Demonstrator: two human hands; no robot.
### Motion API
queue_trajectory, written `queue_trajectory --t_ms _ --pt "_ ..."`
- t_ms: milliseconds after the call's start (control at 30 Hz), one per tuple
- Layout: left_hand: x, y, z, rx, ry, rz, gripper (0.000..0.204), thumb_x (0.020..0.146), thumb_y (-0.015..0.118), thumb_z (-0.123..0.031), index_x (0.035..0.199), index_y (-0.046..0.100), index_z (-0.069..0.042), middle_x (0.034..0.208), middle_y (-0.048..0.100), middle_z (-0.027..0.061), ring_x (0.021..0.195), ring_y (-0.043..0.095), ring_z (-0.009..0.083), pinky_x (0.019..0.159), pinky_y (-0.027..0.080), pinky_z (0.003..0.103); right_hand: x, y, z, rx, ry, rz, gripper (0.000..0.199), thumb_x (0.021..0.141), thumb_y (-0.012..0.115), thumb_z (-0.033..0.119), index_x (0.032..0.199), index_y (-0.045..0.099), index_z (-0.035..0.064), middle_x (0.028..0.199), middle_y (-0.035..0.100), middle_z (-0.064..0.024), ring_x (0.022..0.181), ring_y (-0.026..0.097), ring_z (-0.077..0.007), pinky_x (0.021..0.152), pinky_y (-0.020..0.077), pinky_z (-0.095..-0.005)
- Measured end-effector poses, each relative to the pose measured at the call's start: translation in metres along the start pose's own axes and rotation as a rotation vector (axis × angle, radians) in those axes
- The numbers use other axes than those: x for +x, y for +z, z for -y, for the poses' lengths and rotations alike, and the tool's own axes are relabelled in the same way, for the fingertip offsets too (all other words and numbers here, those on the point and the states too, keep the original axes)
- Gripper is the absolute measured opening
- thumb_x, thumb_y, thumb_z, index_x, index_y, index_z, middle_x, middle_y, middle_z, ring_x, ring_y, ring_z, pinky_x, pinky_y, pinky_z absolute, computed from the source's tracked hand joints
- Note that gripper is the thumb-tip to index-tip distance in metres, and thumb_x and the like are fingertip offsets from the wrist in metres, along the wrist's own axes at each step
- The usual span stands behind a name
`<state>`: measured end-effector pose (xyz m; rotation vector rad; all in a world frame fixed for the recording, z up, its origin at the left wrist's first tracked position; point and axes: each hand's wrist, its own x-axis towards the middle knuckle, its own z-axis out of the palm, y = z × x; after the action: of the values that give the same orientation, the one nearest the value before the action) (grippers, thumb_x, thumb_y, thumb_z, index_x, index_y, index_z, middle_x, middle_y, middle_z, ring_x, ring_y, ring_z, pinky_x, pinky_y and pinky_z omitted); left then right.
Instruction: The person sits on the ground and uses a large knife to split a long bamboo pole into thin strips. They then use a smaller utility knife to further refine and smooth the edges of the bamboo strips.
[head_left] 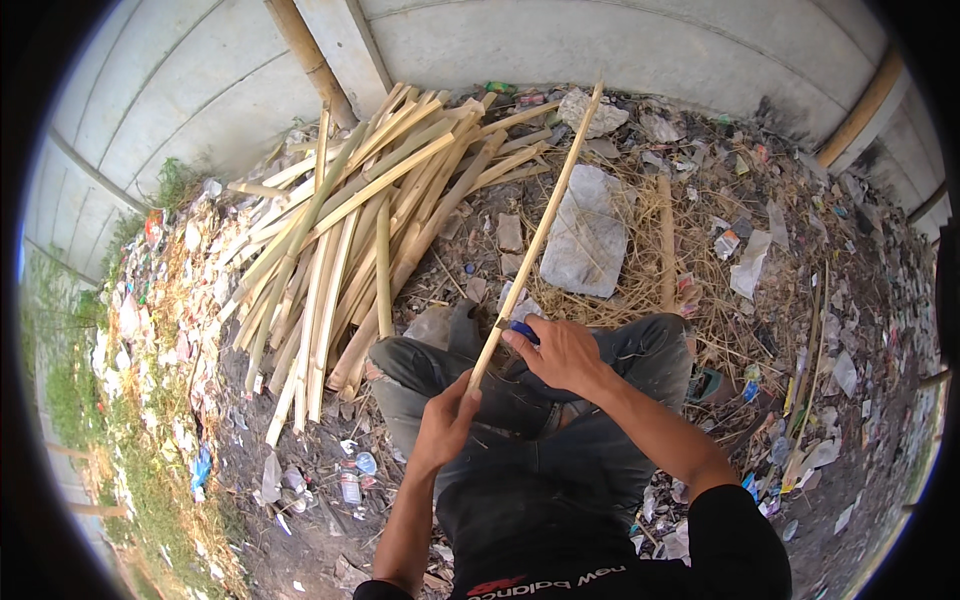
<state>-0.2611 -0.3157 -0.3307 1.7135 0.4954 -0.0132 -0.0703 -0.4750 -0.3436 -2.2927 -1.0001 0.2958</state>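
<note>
My left hand (447,420) is closed round the lower end of a long, pale bamboo strip (548,217). The strip slants up and away to the right, its far end near the wall. In my right hand (563,355) is a knife (522,330) with a blue handle, held against the strip a little above my left hand. Its blade is small in view and partly hidden by the strip and my fingers. Both hands are over my crossed legs.
A large pile of split bamboo (350,225) lies to the left. Ahead is a flat grey stone block (585,232) among straw-like shavings (650,235). Litter covers the ground around me. A concrete panel wall (620,50) stands behind, with a bamboo pole (312,60) leaning on it.
</note>
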Motion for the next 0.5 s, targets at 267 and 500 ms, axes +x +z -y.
queue_trajectory --t_ms 267,500 --pt "-0.001 0.003 -0.001 0.018 0.051 -0.036 0.049 0.107 0.063 -0.023 0.145 0.057 0.007 0.089 0.058 -0.004 0.081 0.048 0.0051 0.07 0.041 0.022 -0.018 0.011 0.015 -0.003 -0.073 0.138 0.056 0.105 0.053 0.057 0.098 0.073 0.0041 0.068 0.068 -0.0217 0.066 0.069 -0.0441 0.062 0.054 -0.0532" --pt "-0.017 0.003 0.021 -0.059 -0.017 -0.004 0.044 0.108 0.06 -0.021 0.145 0.058 0.004 0.097 0.064 -0.0014 0.087 0.052 0.0067 0.076 0.046 0.024 -0.008 -0.012 0.007 0.036 -0.048 0.185 0.06 0.105 0.051 0.057 0.102 0.074 0.0019 0.072 0.071 -0.0223 0.074 0.072 -0.0445 0.066 0.0554 -0.0548"
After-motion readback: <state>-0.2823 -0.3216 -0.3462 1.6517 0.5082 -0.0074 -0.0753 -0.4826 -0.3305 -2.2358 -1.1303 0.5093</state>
